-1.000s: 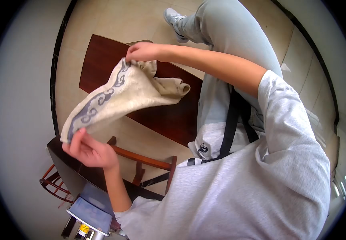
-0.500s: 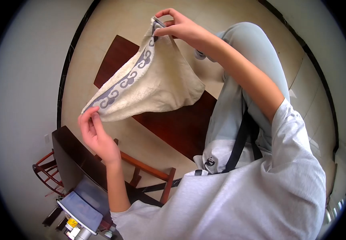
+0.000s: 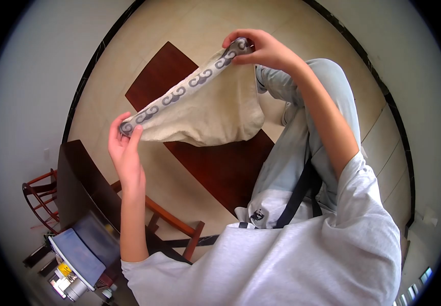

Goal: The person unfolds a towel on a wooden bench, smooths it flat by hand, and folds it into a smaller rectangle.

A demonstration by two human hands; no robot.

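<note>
A cream towel [image 3: 205,112] with a grey scroll-patterned border hangs stretched between my two hands. My left hand [image 3: 126,148] pinches its lower left corner between thumb and fingers. At the upper right, my right hand [image 3: 266,51] is closed on the other end of the border. The border runs diagonally and fairly straight from hand to hand, while the rest of the cloth sags in folds. Below the towel lies a dark red wooden surface [image 3: 220,171], partly covered by it from this view.
My bent leg [image 3: 332,97] is to the right of the wooden surface. At the lower left are a dark table [image 3: 77,178], a chair [image 3: 42,196], a wooden frame [image 3: 172,219] and a blue-topped container [image 3: 80,255] beside small bottles. Tiled floor [image 3: 205,23] surrounds them.
My right hand has moved up and to the right with its end of the towel. The cloth has gone from bunched to spread, its border pulled straighter. The view has shifted.
</note>
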